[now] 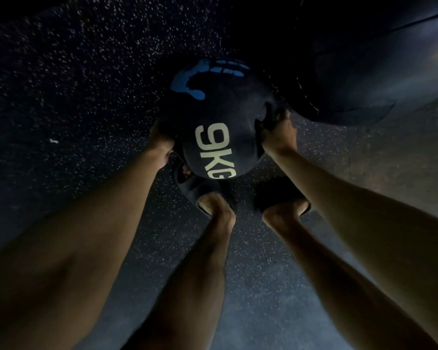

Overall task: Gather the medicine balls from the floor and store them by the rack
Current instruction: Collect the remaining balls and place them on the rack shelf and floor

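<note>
Floor: black rubber gym flooring with pale speckles (86, 72) fills the view. The lighting is poor. One small white fleck (53, 140) lies at the left, well apart from everything else.

Left hand (162, 142): it grips the left flank of the ball, with the fingers curled round the edge and out of sight behind it. The forearm is bare.

Task item: a black rubber medicine ball with white "9KG" lettering and a blue handprint graphic (213, 122) sits at the centre of the frame, held between both hands directly ahead of the person's feet. As a sphere, it has no long axis. The lettering faces the camera and runs from the far side down towards the feet. The handprint lies on the far upper face, its fingers pointing right. Whether the ball rests on the floor or is clear of it cannot be determined.

Feet: a black slide sandal on the left foot (200, 190) has its toe end hidden under the ball's near edge. A second black slide sandal on the right foot (281, 195) stands just beside it.

Right hand (278, 130): it grips the right flank, with the fingers hooked into a recess in the ball's side.

Upper right: a large dark rounded object with a seam line (364, 72) sits just beside the ball. Its identity is not clear.
</note>
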Demonstrator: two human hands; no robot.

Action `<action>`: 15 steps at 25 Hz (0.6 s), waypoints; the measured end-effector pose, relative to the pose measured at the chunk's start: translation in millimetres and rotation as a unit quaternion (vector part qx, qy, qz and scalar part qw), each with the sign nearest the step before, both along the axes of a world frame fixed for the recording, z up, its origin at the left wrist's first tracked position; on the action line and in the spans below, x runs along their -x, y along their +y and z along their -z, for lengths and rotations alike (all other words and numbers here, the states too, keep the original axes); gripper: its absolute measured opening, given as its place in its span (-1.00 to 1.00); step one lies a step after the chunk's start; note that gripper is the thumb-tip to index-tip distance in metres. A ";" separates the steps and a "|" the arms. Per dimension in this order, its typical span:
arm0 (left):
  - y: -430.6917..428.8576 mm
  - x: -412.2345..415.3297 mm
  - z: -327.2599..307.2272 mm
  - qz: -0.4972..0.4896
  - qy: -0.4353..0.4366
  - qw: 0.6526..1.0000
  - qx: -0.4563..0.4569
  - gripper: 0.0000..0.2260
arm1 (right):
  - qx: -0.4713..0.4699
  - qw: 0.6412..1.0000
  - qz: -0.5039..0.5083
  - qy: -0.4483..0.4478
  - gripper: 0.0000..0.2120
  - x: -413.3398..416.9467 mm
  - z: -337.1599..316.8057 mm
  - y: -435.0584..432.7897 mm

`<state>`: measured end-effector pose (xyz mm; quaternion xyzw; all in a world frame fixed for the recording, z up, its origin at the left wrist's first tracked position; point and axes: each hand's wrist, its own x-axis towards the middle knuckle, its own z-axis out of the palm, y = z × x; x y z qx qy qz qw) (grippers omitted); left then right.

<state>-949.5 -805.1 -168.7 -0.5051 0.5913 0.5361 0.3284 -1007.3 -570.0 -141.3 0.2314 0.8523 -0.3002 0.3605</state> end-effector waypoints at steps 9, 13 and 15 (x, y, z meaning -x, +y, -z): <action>-14.5 -4.0 -16.0 -0.006 0.013 0.999 -0.040 -0.83 | 0.039 0.998 0.036 0.013 -0.68 24.9 25.8 -6.1; -23.7 -30.8 -61.5 -0.046 0.005 0.997 -0.061 -0.83 | 0.041 0.998 0.036 0.037 -0.74 7.9 -17.3 -15.6; -25.3 -47.8 -101.7 -0.065 0.013 0.995 -0.068 -0.83 | 0.049 0.997 0.048 0.047 -0.73 2.8 -51.8 -21.4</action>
